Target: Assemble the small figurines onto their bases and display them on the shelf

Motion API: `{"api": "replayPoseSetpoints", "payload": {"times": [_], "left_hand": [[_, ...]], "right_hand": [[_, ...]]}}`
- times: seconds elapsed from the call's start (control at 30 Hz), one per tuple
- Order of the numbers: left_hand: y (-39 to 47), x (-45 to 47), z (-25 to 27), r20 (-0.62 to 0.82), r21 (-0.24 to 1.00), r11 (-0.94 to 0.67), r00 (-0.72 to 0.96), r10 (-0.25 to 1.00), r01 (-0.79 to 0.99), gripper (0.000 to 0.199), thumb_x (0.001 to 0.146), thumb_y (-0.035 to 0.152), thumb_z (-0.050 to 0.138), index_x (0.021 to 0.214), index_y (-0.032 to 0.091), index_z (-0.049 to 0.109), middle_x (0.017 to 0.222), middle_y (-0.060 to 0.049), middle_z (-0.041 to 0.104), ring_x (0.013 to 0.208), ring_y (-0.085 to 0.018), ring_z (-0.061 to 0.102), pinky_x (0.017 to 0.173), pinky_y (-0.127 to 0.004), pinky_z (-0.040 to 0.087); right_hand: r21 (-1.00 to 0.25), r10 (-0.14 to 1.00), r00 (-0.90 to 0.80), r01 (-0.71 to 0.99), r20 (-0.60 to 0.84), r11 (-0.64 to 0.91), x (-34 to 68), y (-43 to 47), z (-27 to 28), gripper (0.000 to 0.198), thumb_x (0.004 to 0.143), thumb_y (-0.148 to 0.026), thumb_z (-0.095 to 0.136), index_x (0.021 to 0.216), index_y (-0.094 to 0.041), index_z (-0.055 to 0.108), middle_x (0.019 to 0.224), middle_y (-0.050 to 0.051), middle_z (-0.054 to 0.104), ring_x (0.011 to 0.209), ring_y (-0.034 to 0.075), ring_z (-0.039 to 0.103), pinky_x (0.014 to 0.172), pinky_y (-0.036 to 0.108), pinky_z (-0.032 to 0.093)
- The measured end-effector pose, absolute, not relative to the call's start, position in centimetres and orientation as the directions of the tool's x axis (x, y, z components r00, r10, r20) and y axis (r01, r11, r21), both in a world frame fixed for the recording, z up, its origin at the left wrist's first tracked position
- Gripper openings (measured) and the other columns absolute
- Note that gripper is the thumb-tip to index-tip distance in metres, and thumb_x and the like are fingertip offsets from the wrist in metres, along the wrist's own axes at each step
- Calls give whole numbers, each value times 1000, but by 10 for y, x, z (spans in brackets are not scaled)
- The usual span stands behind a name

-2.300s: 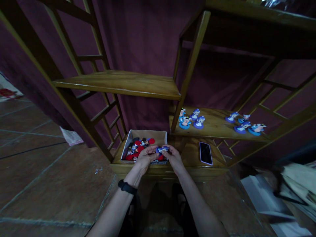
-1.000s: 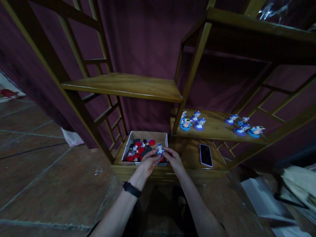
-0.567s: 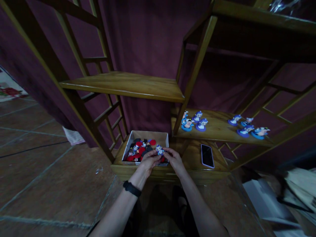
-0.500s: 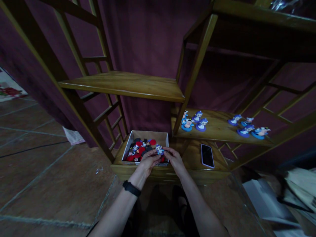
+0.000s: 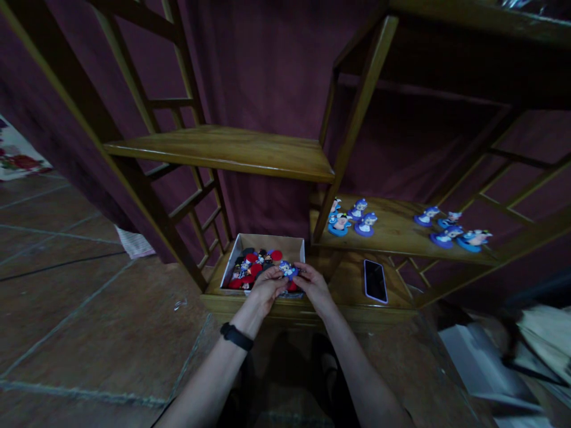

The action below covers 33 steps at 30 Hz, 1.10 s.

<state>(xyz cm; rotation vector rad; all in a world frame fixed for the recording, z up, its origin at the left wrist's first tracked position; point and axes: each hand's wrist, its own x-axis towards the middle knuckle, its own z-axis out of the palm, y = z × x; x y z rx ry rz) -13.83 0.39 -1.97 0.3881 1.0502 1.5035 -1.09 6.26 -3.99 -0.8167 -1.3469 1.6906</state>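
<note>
A small purple-and-white figurine (image 5: 289, 270) on a purple base is held between my two hands, above the near right corner of a cardboard box (image 5: 292, 245). My left hand (image 5: 266, 288) grips it from the left with the fingers closed, a black band on that wrist. From the right, my right hand (image 5: 314, 284) pinches its base. Inside the box lie several figurines (image 5: 245, 267) with red, black and purple bases, heaped together. The fingertips partly hide the held figurine's lower edge.
On the right shelf stand purple figurines (image 5: 366, 223) and pig figurines on blue bases (image 5: 339, 223), with another group (image 5: 446, 235) farther right. A phone (image 5: 375, 280) lies on the lower board. An upper wooden shelf (image 5: 218, 145) juts out over the box.
The figurine has turned and tilted between my fingers, so more of its purple base shows. Both hands stay over the box, and the view has shifted slightly.
</note>
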Motion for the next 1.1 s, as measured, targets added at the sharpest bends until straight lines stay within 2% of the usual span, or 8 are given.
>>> {"api": "replayPoseSetpoints", "payload": {"times": [0.17, 0.3, 0.47, 0.67, 0.9, 1.1], "left_hand": [[3, -140, -20, -352, 780, 114, -281, 893, -615, 26, 60, 7, 73, 84, 12, 65, 78, -6, 68, 68, -14, 64, 68, -27, 53], [3, -139, -16, -342, 820, 108, -330, 880, -563, 20, 62, 10, 72, 81, 12, 66, 77, -5, 68, 67, -12, 63, 65, -25, 52], [4, -140, -16, -344, 846, 116, -366, 865, -521, 22, 60, 10, 74, 80, 12, 66, 77, -5, 68, 64, -12, 62, 61, -23, 50], [3, -138, -15, -317, 862, 120, -338, 886, -493, 29, 55, 12, 76, 83, 11, 68, 78, -6, 69, 67, -13, 62, 65, -24, 48], [7, -135, -21, -109, 966, 23, -321, 941, -259, 37, 53, 13, 73, 89, 13, 67, 77, -4, 70, 70, -15, 62, 69, -27, 47], [11, -134, -32, 20, 999, -1, -365, 931, 52, 37, 57, 7, 65, 93, 15, 65, 83, -4, 70, 79, -18, 63, 76, -31, 49]], "right_hand": [[-978, 888, -460, -181, -13, -108, -11, 61, -36, 42, 59, -29, 73, 100, -23, 65, 90, 2, 69, 87, 19, 61, 82, 33, 45], [-967, 892, -450, -203, -46, -152, -11, 60, -34, 41, 59, -29, 73, 98, -22, 66, 92, 2, 69, 86, 18, 60, 82, 32, 44], [-949, 895, -437, -234, -89, -209, -10, 57, -34, 39, 59, -29, 73, 96, -20, 67, 92, 2, 68, 83, 17, 60, 79, 30, 45], [-898, 871, -457, -285, -180, -335, -11, 58, -37, 39, 57, -26, 74, 94, -19, 66, 84, 2, 68, 74, 14, 61, 73, 29, 46], [-867, 862, -465, -324, -202, -379, -12, 57, -33, 32, 56, -21, 72, 88, -19, 67, 85, 2, 68, 79, 17, 61, 75, 32, 48], [-882, 841, -522, -322, -139, -346, -10, 55, -33, 23, 61, -22, 69, 83, -19, 66, 83, 1, 67, 79, 16, 60, 76, 30, 47]]}}
